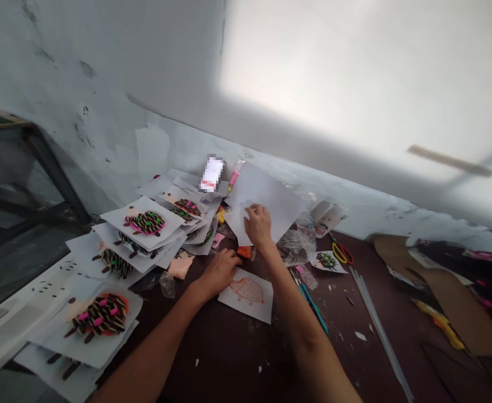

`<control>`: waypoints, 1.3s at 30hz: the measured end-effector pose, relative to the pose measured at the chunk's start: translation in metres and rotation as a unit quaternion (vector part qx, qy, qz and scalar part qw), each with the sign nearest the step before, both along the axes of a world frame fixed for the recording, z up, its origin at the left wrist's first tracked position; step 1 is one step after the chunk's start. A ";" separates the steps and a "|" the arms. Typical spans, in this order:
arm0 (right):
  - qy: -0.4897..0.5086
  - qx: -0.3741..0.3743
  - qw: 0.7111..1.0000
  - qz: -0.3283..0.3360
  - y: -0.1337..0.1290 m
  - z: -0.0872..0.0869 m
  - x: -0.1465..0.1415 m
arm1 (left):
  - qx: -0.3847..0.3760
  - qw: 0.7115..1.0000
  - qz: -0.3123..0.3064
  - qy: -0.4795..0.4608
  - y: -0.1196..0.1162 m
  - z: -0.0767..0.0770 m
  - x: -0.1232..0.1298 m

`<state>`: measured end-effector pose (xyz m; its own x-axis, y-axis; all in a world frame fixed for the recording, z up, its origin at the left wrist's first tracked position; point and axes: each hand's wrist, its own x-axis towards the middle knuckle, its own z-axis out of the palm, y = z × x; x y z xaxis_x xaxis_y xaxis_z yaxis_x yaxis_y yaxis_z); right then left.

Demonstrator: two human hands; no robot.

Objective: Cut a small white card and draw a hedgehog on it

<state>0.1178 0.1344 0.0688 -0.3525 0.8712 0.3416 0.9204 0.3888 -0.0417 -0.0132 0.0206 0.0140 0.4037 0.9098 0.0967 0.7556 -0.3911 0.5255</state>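
Observation:
My left hand (222,272) rests low over the dark table, its fingers lying lightly bent at the upper left edge of a small white card (252,296) with an orange outline drawing of a hedgehog-like animal. Farther out, my right hand (259,225) is over a large blank white sheet of paper (266,193), with bent, slightly parted fingers and nothing visible in them. Between the two hands lies a small orange packet (246,253). Left of my left hand is a flat piece of peach-coloured clay (181,265).
Stacked white cards (172,223) with clay hedgehogs crowd the left, beneath a lit phone (212,173). To the right lie thin blue tools (313,305), scissors (342,252), clear strips (380,330), a yellow-handled tool (443,324) and brown cardboard (459,302). A wall bounds the back.

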 end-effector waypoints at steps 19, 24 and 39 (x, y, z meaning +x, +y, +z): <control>-0.078 -0.102 0.992 0.005 -0.007 -0.017 0.009 | 0.011 1.000 -0.006 0.020 0.000 0.001 0.000; -0.030 -0.100 0.993 0.051 -0.026 0.002 -0.005 | 0.021 0.999 -0.002 0.024 -0.001 0.000 0.001; -0.119 -0.185 0.974 0.061 -0.045 0.001 0.005 | -0.002 1.000 0.012 -0.013 0.002 0.001 -0.009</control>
